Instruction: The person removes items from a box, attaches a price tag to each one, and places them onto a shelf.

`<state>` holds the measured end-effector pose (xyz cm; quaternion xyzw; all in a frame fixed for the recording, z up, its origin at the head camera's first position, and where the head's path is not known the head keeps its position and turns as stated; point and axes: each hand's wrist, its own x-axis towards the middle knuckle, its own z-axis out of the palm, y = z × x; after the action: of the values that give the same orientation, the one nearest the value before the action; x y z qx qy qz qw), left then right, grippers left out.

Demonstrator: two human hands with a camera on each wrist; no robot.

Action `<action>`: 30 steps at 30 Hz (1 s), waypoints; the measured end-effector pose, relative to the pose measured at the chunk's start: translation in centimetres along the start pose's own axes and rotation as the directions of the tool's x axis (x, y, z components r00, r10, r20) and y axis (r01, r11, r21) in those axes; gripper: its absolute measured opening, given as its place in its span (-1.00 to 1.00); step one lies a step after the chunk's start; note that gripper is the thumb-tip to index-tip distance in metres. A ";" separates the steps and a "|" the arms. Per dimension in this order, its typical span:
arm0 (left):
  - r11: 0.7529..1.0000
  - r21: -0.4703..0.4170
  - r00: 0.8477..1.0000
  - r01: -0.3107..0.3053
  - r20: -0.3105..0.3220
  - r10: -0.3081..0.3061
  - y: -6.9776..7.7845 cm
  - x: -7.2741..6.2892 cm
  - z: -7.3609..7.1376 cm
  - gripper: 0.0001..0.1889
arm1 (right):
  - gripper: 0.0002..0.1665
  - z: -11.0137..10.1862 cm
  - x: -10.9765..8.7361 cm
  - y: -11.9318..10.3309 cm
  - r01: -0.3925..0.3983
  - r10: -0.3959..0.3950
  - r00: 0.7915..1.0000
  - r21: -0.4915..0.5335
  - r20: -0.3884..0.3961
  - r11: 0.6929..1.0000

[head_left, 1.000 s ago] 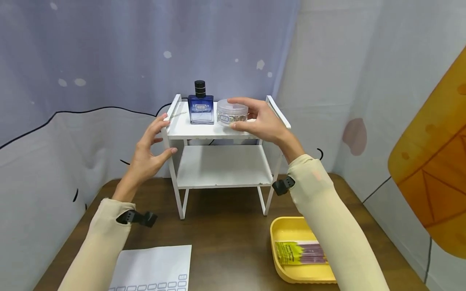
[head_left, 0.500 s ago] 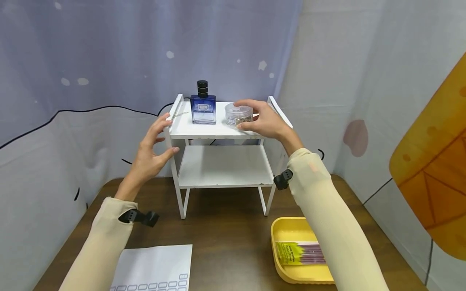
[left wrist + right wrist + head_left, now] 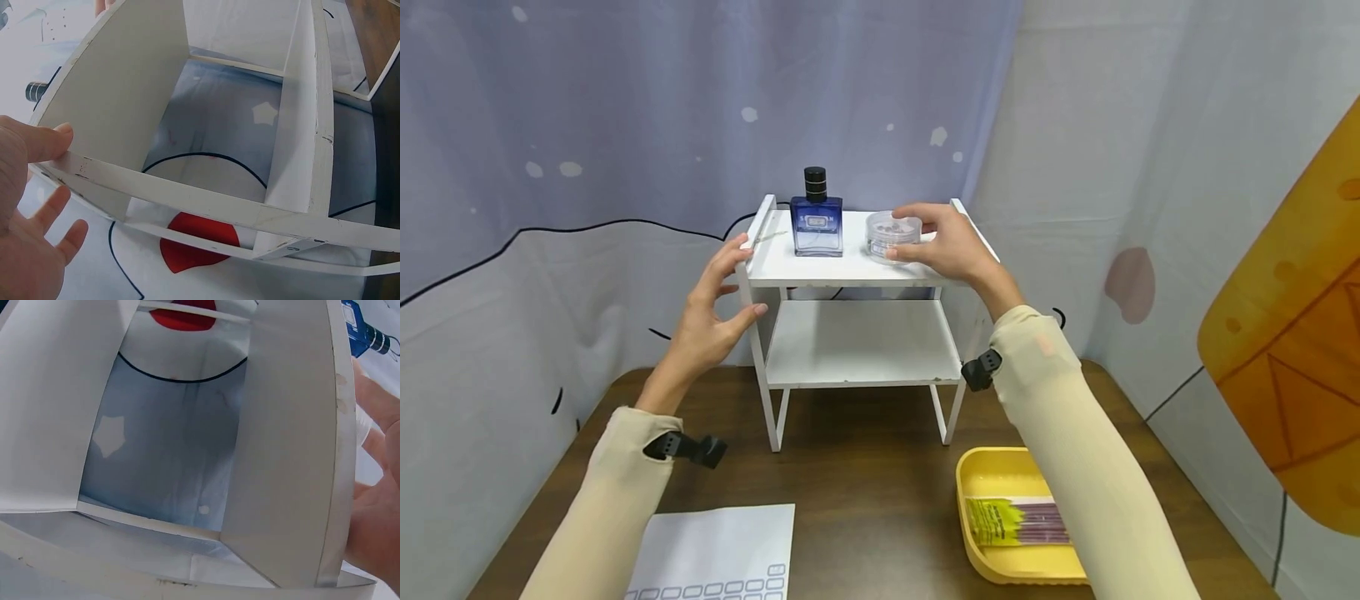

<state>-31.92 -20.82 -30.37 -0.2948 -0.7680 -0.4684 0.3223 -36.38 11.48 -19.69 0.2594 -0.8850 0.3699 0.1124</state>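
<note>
Pinching jar (image 3: 887,235) with right hand (image 3: 951,243), showing mostly from head, barely from right wrist, spreading fingers of left hand (image 3: 703,323) at shelf (image 3: 861,343)

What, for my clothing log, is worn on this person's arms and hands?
The left sleeve and right sleeve are long and cream; the right has a faint pinkish patch near its cuff. A black strapped device sits at the left wrist, another black device at the right. The left hand and right hand wear no gloves.
</note>
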 end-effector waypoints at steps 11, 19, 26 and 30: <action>1.000 0.009 1.000 -0.001 0.009 0.001 -0.1 0.3 0.3 -0.29 | -0.31 -0.7 0.5 0.4 -0.049 0.046 0.997 0.038 0.063 0.998; 1.000 0.006 1.000 -0.005 0.015 0.004 -0.3 0.5 0.4 -0.31 | -0.33 -1.0 1.3 0.6 -0.089 0.080 0.991 0.088 0.109 0.992; 1.000 0.006 1.000 -0.007 0.013 0.007 -0.5 0.6 0.5 -0.31 | -0.32 -1.0 1.4 0.8 -0.105 0.089 0.987 0.116 0.131 0.988; 1.000 -0.001 1.000 -0.002 0.010 0.002 -0.5 0.6 0.5 -0.32 | -0.28 -1.1 0.9 0.5 -0.053 0.041 0.994 0.122 0.101 0.991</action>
<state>-32.79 -20.41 -30.30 -0.2982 -0.7690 -0.4671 0.3187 -37.43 12.22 -18.87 0.2630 -0.8706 0.4135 0.0437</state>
